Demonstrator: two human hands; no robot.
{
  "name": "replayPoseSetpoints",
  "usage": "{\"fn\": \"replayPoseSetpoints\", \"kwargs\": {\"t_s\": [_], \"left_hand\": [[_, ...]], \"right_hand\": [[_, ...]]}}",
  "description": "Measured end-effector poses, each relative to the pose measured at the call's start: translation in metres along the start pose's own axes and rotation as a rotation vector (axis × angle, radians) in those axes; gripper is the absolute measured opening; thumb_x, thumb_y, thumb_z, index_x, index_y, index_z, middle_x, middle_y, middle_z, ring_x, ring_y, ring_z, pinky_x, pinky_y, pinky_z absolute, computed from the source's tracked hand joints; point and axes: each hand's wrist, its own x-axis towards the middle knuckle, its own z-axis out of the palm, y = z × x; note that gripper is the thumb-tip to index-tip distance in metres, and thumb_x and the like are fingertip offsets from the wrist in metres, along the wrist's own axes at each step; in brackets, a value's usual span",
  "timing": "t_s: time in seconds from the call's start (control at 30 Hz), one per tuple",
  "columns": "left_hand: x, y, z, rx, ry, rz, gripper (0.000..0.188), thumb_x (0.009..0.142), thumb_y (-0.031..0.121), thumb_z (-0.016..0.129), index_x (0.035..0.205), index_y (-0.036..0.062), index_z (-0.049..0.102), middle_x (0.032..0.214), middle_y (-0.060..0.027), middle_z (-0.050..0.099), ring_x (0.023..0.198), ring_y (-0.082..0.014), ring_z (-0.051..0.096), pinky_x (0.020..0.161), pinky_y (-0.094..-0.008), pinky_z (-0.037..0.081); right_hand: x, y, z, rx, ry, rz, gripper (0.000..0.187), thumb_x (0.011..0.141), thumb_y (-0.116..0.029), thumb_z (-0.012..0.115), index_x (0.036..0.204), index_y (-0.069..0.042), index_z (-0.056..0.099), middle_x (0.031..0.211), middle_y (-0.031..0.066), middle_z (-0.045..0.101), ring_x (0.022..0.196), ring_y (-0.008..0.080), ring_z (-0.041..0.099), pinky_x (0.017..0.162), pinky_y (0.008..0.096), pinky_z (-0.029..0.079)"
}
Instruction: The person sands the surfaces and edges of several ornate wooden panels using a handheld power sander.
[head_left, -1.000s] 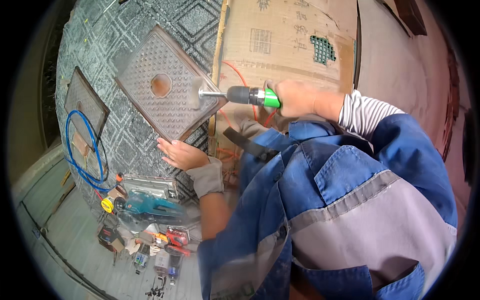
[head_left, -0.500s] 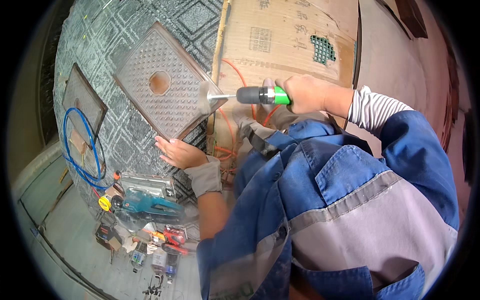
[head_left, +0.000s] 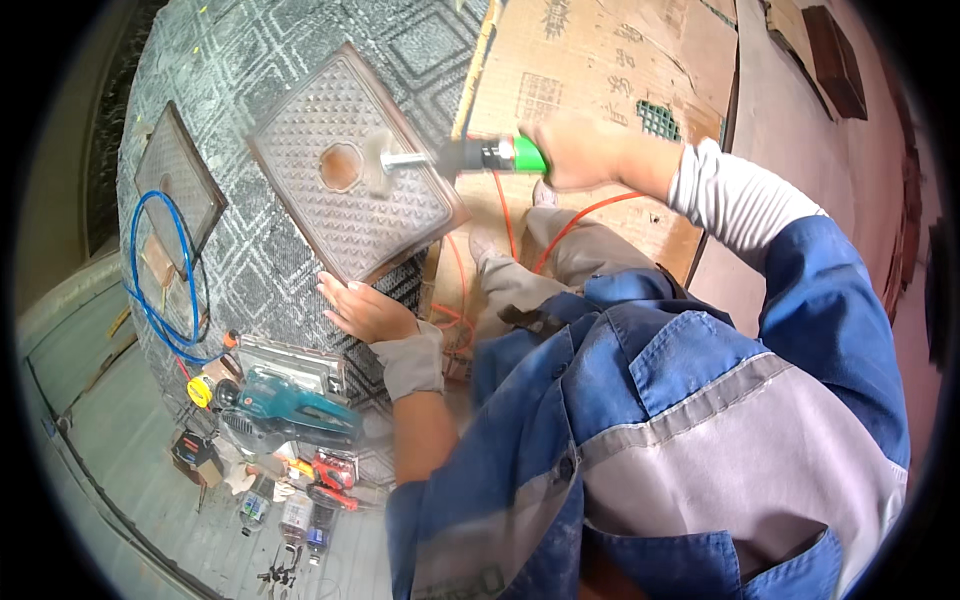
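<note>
A square, brown-grey metal plate (head_left: 370,215) with rows of raised studs and a rust-brown round spot near its middle lies on the patterned cloth. My right hand (head_left: 580,155) is wrapped round a green and black drill (head_left: 480,155). Its shaft reaches over the plate, and the round brush-like head (head_left: 378,163) at its tip is smeared by motion, close to the brown spot. My left hand (head_left: 368,308) rests at the plate's near corner with its fingers stretched out.
A second studded plate (head_left: 185,185) lies at the left, partly under a coiled blue hose (head_left: 135,250). Near left are a teal power tool (head_left: 295,405), a red tool (head_left: 335,468) and several bottles (head_left: 295,515). Cardboard (head_left: 600,60) and an orange hose (head_left: 505,215) lie at right.
My right hand has moved the drill leftward and slightly up, so its head went from the plate's right corner to near the central spot. My left hand stays at the near corner.
</note>
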Motion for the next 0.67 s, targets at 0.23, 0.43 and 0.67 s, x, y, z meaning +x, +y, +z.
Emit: {"fn": "replayPoseSetpoints", "kwargs": {"t_s": [0.23,0.43,0.67], "left_hand": [[0.001,0.009,-0.009,-0.054,-0.010,-0.033,0.053,0.110,0.027,0.027,0.153,-0.0014,0.036,0.156,-0.0186,0.042,0.148,-0.0335,0.036,0.122,-0.0529,0.019],[0.000,0.009,-0.007,-0.112,0.009,-0.105,0.055,0.109,0.031,0.027,0.150,-0.0031,0.040,0.152,-0.0215,0.045,0.145,-0.0379,0.037,0.122,-0.0523,0.019],[-0.003,0.022,-0.004,-0.139,0.080,-0.143,0.053,0.109,0.032,0.032,0.151,-0.0016,0.037,0.153,-0.0199,0.044,0.147,-0.0378,0.035,0.122,-0.0550,0.020]], "right_hand": [[0.031,-0.002,-0.002,0.082,-0.017,-0.021,0.028,0.070,-0.009,0.065,0.097,-0.002,0.067,0.088,0.0228,0.071,0.088,0.0404,0.070,0.077,0.0472,0.056],[0.117,-0.004,-0.036,0.122,0.084,-0.134,0.028,0.073,-0.009,0.065,0.100,0.000,0.065,0.087,0.0272,0.069,0.090,0.0433,0.068,0.076,0.0481,0.054],[0.130,0.005,-0.044,0.049,0.029,-0.095,0.036,0.074,-0.019,0.075,0.106,-0.005,0.067,0.094,0.0230,0.072,0.094,0.0410,0.070,0.083,0.0459,0.056]]}}
